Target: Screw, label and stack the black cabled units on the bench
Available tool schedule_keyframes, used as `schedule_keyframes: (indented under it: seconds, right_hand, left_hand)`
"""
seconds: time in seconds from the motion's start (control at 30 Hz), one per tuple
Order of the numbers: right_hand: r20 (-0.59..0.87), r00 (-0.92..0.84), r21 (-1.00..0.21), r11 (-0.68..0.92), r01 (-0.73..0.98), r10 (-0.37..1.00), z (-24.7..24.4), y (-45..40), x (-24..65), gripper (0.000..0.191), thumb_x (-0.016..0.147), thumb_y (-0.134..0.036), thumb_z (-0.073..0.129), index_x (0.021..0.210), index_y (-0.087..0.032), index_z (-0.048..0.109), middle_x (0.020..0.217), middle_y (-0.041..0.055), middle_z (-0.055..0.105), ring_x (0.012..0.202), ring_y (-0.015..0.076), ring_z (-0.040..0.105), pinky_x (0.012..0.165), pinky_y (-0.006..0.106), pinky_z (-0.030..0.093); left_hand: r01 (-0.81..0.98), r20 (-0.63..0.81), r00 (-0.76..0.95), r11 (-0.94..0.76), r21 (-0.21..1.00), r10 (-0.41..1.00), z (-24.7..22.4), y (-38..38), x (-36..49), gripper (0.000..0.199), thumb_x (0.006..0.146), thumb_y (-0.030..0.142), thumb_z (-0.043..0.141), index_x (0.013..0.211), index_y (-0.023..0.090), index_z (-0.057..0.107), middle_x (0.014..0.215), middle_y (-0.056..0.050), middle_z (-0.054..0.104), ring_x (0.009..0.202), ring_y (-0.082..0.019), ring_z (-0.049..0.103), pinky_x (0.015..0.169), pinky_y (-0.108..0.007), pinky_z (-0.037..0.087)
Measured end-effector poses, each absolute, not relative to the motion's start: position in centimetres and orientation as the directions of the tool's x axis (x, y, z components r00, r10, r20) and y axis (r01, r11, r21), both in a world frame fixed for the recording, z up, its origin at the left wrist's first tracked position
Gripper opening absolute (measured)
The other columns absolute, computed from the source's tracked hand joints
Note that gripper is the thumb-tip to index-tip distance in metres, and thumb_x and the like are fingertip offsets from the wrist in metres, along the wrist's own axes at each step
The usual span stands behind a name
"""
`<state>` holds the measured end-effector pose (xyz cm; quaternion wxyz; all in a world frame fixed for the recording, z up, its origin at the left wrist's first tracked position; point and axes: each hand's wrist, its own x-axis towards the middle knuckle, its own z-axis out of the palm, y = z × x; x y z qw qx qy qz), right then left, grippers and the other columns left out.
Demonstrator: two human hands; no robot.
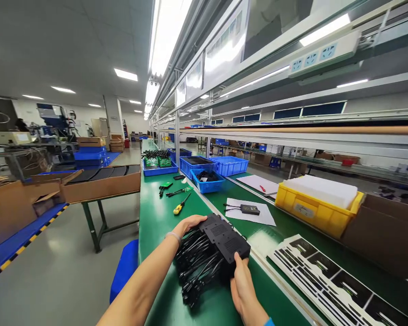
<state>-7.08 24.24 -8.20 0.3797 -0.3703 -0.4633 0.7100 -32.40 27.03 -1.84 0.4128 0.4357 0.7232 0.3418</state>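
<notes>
A row of several black plastic boxes with cables [221, 235] spans the space between my hands, over the green bench. Their thick bundle of black cables [197, 260] hangs toward the bench's near left edge. My left hand [189, 225] grips the far end of the row, its fingertips partly hidden behind the boxes. At the near end my right hand [244, 283] is closed round the last box, thumb on top. Beyond them lie a yellow screwdriver [180, 207] and green circuit boards with leads [179, 192].
A single black box with leads [250, 209] rests on white paper to the right. Nearer are printed label sheets [333, 276]. A yellow bin [313, 210] holds white foam. Blue baskets [207, 183] and a blue tray of boards [159, 171] stand farther along the green bench [156, 231].
</notes>
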Motion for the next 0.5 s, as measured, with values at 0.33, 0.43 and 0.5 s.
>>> schedule_keyframes:
  seconds: [0.33, 0.43, 0.5]
  right_hand:
    - [-0.455, -0.24, -0.85, -0.499, -0.17, 0.857, -6.1, 18.9, -0.8, 0.112, 0.085, -0.065, 0.048, 0.155, -0.007, -0.018, 0.163, 0.0107, -0.014, 0.152, 0.0283, 0.0, 0.121, 0.049, 0.018]
    - [-0.47, -0.187, -0.854, -0.498, -0.15, 0.863, -7.0, 16.8, 2.3, 0.124, 0.078, -0.072, 0.055, 0.156, -0.007, -0.016, 0.164, 0.0153, -0.003, 0.151, 0.0314, 0.009, 0.118, 0.048, 0.028]
    - [-0.424, -0.155, -0.886, -0.444, -0.135, 0.892, -7.8, 15.3, 4.1, 0.128, 0.074, -0.077, 0.056, 0.157, -0.009, -0.013, 0.164, 0.0184, 0.006, 0.15, 0.0338, 0.014, 0.115, 0.049, 0.035]
  left_hand:
    - [0.342, -0.265, -0.104, 0.285, 0.895, 0.958, -2.3, 23.7, -27.0, 0.034, 0.096, 0.038, 0.061, 0.122, 0.016, 0.059, 0.124, -0.009, 0.061, 0.106, -0.024, 0.063, 0.089, -0.045, 0.055]
    - [0.374, -0.251, -0.066, 0.257, 0.891, 0.966, -2.6, 21.8, -24.2, 0.034, 0.096, 0.038, 0.06, 0.122, 0.016, 0.06, 0.125, -0.009, 0.061, 0.107, -0.025, 0.063, 0.091, -0.045, 0.054]
    - [0.397, -0.247, -0.032, 0.239, 0.886, 0.968, -2.7, 20.6, -22.6, 0.034, 0.096, 0.038, 0.06, 0.122, 0.016, 0.06, 0.125, -0.009, 0.061, 0.108, -0.025, 0.062, 0.091, -0.046, 0.054]
